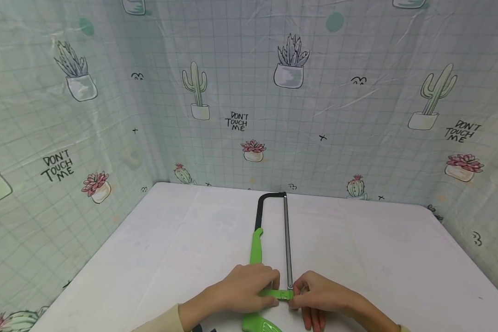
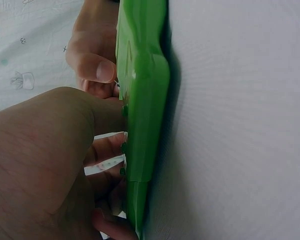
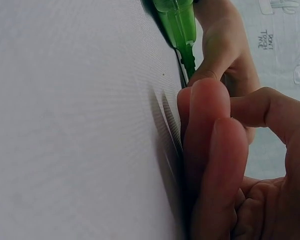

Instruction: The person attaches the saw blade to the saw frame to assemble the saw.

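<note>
A hacksaw with a green body [image 1: 256,249] and a black front frame [image 1: 259,214] lies flat on the white table in the head view, its far end pointing away from me. Its grey blade [image 1: 287,240] runs along the right side. My left hand [image 1: 249,288] holds the green body near its short crosspiece [image 1: 279,294], thumb and fingers bent around it. At the crosspiece's right end, by the near end of the blade, my right hand [image 1: 321,293] pinches with thumb and forefinger; the fingers hide the exact spot. In the left wrist view, the green body [image 2: 145,120] stands beside the left hand [image 2: 45,155].
A small dark object [image 1: 197,328] shows partly at the bottom edge, beneath the left forearm. The white tabletop [image 1: 191,240] reaches back to a patterned curtain [image 1: 232,92] with plant drawings, which also hangs along both sides.
</note>
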`<state>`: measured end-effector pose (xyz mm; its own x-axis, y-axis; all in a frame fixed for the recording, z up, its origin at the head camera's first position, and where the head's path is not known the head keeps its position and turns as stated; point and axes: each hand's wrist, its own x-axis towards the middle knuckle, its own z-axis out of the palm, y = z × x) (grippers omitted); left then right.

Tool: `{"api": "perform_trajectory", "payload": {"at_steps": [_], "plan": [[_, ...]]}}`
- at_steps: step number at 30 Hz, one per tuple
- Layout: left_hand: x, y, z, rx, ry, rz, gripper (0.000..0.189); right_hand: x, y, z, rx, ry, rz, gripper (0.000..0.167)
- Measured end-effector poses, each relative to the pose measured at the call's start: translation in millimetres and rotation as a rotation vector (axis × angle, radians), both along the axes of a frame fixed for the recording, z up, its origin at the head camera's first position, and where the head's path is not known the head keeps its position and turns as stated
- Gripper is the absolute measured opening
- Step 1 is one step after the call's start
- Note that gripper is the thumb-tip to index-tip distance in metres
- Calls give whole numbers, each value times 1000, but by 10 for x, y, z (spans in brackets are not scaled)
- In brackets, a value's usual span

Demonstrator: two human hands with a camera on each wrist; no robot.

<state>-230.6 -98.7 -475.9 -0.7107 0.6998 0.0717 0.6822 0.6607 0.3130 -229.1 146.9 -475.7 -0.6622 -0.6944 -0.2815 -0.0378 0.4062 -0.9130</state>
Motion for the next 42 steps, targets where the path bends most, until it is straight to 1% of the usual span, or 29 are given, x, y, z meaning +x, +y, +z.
{"api": "perform_trajectory", "payload": {"at_steps": [6,12,21,29,33,36,42], "plan": [[2,0,2,-1,-6,1,17,-26,10,-8,-7,-25,18,16],[3,2,-8,-2,7,-2,17,-35,13,-5,-29,-56,30,15],[-2,11,-18,3,-1,5,17,-54,26,-25,-46,-79,52,15],[-1,12,-16,-3,-9,9,18,-78,59,-21,-45,-91,93,17],[-2,13,-11,-3,-15,12,17,-85,68,-15,-45,-107,95,17],[0,11,-12,-3,-4,9,17,-86,69,-6,-48,-116,97,16],[3,8,-23,2,9,6,17,-77,57,10,-50,-110,90,15]]}}
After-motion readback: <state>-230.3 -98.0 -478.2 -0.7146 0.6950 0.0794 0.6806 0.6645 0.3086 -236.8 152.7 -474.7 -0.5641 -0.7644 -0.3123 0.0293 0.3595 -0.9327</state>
